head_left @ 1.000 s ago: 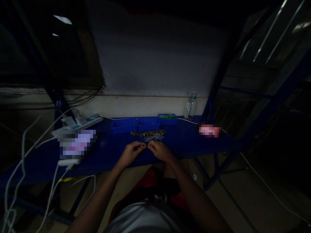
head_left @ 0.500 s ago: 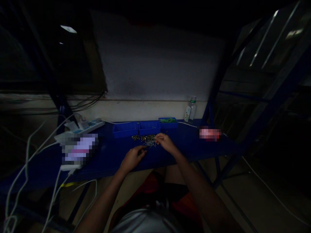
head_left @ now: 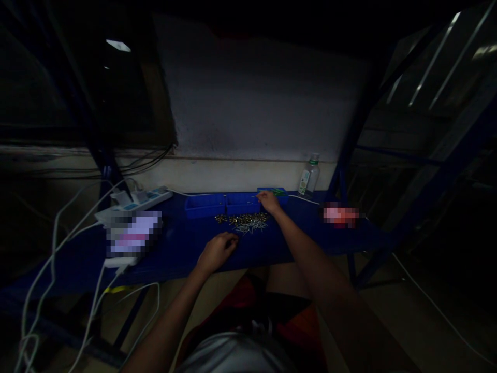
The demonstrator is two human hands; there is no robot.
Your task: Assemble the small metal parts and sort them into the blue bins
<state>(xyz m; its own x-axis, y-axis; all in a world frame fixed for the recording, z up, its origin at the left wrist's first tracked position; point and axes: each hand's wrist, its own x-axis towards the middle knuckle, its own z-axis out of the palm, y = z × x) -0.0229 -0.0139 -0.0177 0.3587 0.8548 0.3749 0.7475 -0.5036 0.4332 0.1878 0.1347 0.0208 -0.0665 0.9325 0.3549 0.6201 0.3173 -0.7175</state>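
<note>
My right hand is stretched forward to the small blue tray with green parts and pinches a thin pin whose tip points left over the tray's edge. My left hand rests loosely curled on the blue table, just in front of a pile of small brass pieces and thin metal pins. What the left fingers hold, if anything, is too dark to make out. Two more blue trays stand behind the pile.
A plastic bottle stands at the back right by a blue rack post. A white power strip with several white cables sits at the left, next to a blurred box. A blurred reddish thing lies at the right.
My two hands were together in front of the pile. The right hand has since moved forward over the pile to the far tray, while the left hand stayed near the table's front.
</note>
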